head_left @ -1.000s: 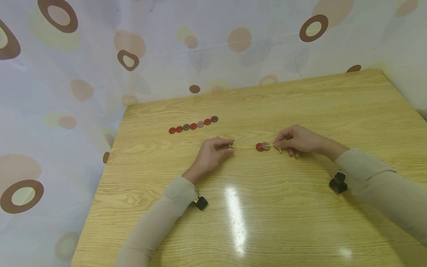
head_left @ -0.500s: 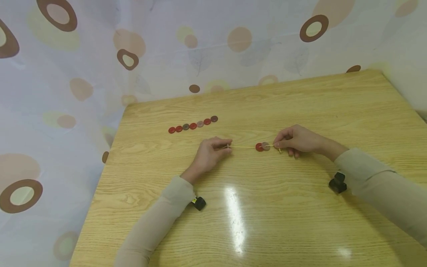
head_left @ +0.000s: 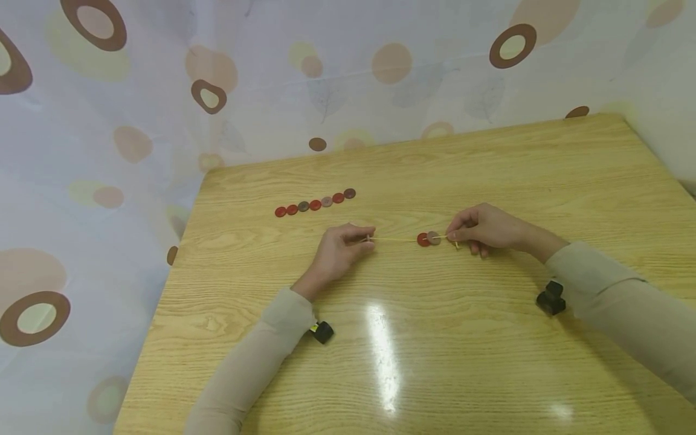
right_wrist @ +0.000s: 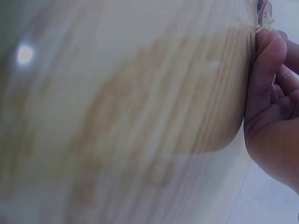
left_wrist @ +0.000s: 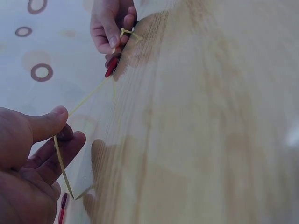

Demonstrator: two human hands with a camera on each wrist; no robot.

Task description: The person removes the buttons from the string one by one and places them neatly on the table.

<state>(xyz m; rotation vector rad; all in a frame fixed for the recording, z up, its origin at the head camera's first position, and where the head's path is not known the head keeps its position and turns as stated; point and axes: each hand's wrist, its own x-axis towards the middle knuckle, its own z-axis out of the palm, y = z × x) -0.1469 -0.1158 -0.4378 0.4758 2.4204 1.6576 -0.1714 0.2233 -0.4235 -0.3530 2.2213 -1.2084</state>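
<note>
A yellow string (head_left: 397, 240) runs between the two hands. My left hand (head_left: 338, 254) pinches a brownish button (left_wrist: 65, 132) between thumb and fingers, and the string passes through it, its loose end hanging below the thumb in the left wrist view. At the string's other end, my right hand (head_left: 484, 228) pinches it close to a knot (head_left: 457, 245). Two threaded buttons, one red (head_left: 423, 240) and one pinkish-brown (head_left: 433, 238), overlap on the string just left of the right fingertips. The right wrist view shows the pinkish-brown button (right_wrist: 265, 13) beyond the fingers.
A row of several red, grey and brown buttons (head_left: 315, 205) lies on the wooden table (head_left: 462, 350) beyond the left hand. A patterned curtain (head_left: 348, 78) hangs behind the table's back edge. Each sleeve carries a small black wrist camera (head_left: 323, 331).
My left hand has moved slightly left along with its button, away from the two threaded buttons, and more string shows between. The right hand stays in place.
</note>
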